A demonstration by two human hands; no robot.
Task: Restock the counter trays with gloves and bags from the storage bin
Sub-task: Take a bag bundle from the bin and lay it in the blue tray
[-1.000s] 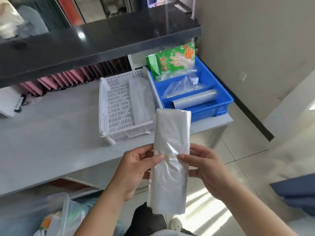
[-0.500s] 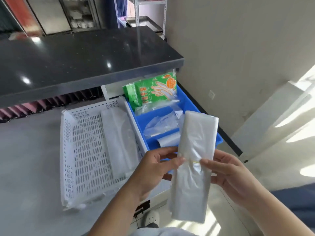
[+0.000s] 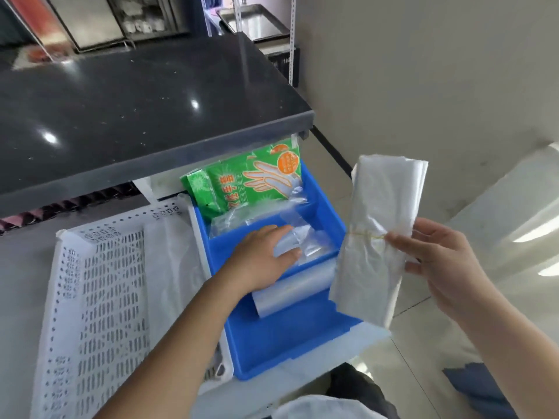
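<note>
My right hand (image 3: pixel 435 261) holds a banded bundle of clear plastic bags (image 3: pixel 381 225) upright, just right of the blue tray (image 3: pixel 272 337). My left hand (image 3: pixel 263 261) reaches into the blue tray and rests on loose clear bags (image 3: pixel 305 240), fingers spread over them. Green glove packets (image 3: pixel 254 182) stand at the tray's far end. A roll of clear bags (image 3: pixel 290 291) lies across the tray under my left wrist. The white perforated tray (image 3: pixel 93 291) sits to the left with a flat pack of bags (image 3: pixel 172 267) along its right side.
A black countertop (image 3: pixel 136 110) overhangs the far ends of both trays. The trays stand on a grey lower counter (image 3: pixel 24 267) whose right edge ends beside the blue tray. A beige wall (image 3: pixel 423 86) and tiled floor lie to the right.
My left hand let go of the bag bundle and moved forward into the blue tray. The right hand now holds the bundle alone, shifted right. The view moved closer to the trays.
</note>
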